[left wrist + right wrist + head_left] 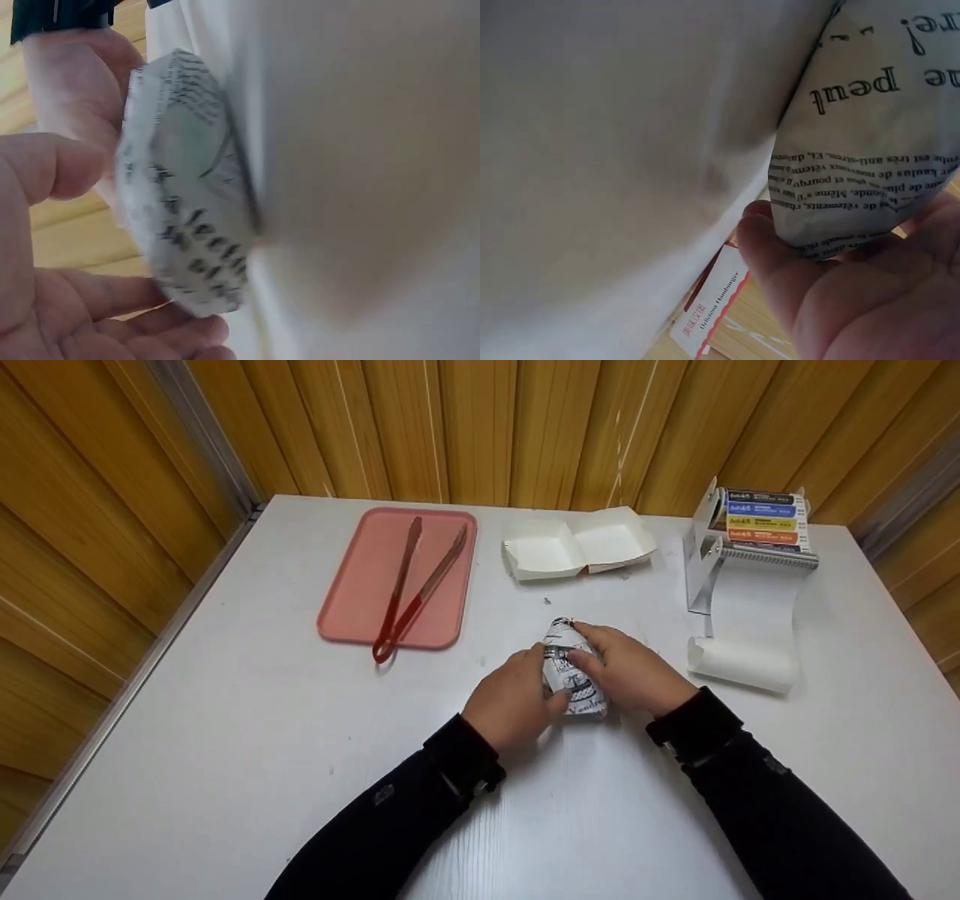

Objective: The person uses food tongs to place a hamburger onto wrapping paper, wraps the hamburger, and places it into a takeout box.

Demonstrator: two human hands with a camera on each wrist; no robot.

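Note:
On the white table (360, 810), in front of the person, sits a bundle wrapped in white paper with black print (581, 682); what is inside is hidden. The left hand (517, 697) holds its left side, and in the left wrist view its fingers (127, 296) lie along the printed paper (199, 172). From the right, the right hand (626, 667) grips the bundle, thumb on top and a finger by the far tip. In the right wrist view the right hand's fingers (780, 262) touch the paper's edge (870, 127).
A pink tray (352, 592) carries red-handled tongs (409, 607) at the back left. An open white carton (544, 556) stands behind the bundle. To the right is a stand with stacked coloured boxes (761, 521) and a hanging paper roll (742, 664). Wooden panels (480, 427) line the back.

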